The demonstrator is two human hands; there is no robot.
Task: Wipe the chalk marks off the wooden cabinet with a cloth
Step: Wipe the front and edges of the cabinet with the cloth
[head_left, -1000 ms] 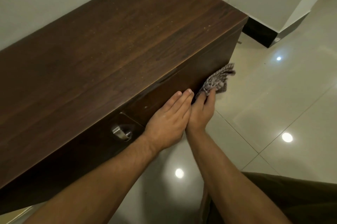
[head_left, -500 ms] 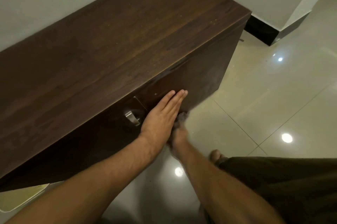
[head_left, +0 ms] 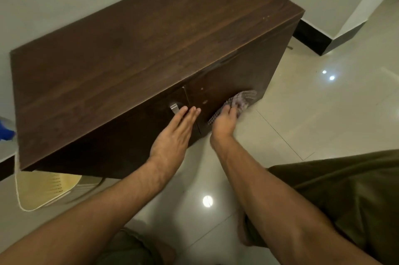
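A dark wooden cabinet (head_left: 151,49) stands against the wall, seen from above. My right hand (head_left: 225,123) holds a grey checked cloth (head_left: 243,100) pressed against the lower right part of the cabinet's front door. My left hand (head_left: 176,133) lies flat with fingers together on the front, just below a metal handle (head_left: 175,107). Two small pale spots (head_left: 204,96) show on the door above the cloth. A faint whitish smear runs along the front top edge (head_left: 220,64).
Glossy beige floor tiles (head_left: 313,113) spread to the right, with lamp reflections. A pale yellow plastic basket (head_left: 45,189) sits on the floor at the cabinet's left end. A blue object (head_left: 5,129) is at the far left. My knees in olive shorts (head_left: 345,195) are bottom right.
The view has pulled back and lowered. My right hand with the cloth moved down behind my left hand, then out rightward along the lower front. My left hand slid left toward the handle.
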